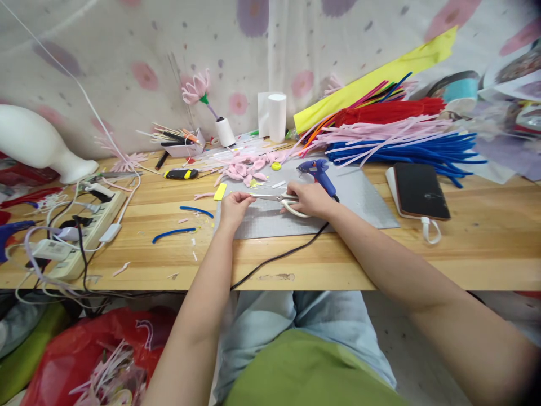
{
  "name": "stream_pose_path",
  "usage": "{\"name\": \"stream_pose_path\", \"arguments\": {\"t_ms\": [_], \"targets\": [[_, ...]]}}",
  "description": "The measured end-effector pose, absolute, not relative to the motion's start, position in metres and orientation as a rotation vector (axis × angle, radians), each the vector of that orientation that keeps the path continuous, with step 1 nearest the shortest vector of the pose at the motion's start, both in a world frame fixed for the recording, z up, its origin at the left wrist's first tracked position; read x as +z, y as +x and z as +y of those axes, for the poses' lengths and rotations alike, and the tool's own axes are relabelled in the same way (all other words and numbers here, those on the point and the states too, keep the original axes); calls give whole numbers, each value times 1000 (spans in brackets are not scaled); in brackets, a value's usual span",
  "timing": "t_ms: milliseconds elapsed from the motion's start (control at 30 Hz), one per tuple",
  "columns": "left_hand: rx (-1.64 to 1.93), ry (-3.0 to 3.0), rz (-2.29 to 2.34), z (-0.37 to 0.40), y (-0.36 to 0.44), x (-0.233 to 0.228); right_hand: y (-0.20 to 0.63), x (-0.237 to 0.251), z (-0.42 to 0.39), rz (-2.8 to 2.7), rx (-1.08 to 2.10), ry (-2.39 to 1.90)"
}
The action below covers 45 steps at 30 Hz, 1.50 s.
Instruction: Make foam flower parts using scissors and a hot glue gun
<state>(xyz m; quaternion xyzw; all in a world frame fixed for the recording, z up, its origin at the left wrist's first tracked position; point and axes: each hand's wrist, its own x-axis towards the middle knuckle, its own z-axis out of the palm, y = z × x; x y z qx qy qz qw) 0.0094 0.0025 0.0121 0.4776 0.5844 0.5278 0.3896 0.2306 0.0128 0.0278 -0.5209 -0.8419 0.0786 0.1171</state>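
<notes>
Mid-frame, your right hand (311,198) grips white-handled metal scissors (282,198); keep your left hand (233,210), pinching something indistinct, clear of the blades (264,197).

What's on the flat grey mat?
A blue plastic glue gun, some pink fuzzy petals and small white strips. The right hand, holding white-handled scissors, hides the mat beneath it.

A thin white sheet printed with pink and purple blossoms (164,51) spans the top of the frame as a backdrop, a vertical fold running down near the upper centre. Below it, a long, pale wooden counter (486,237) with streaky grain stretches from left to right. Pale grey, dark-specked floor (399,347) shows at lower right. Soft, bright light covers the counter.
</notes>
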Motion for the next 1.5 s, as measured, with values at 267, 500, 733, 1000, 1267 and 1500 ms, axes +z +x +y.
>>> {"name": "stream_pose_path", "arguments": {"t_ms": [267, 500, 733, 1000, 1267, 1500], "targets": [[1318, 1263, 1505, 3, 8, 10, 230, 28, 14, -2509, 138, -1533], [1375, 1243, 1454, 3, 3, 8, 236, 28, 16, -2443, 145, -1569], [1611, 948, 1239, 5, -9, 20, 243, 26, 15, -2527, 221, -1510], [1805, 571, 1070, 10, -45, 30, 249, 25, 18, -2539, 492, -1248], [1761, 659, 1033, 10, -37, 31, 233, 18, 16, -2381, 496, -1054], [1505, 830, 1066, 11, 0, 14, 228, 14, 13, -2064, 497, -1134]]}}
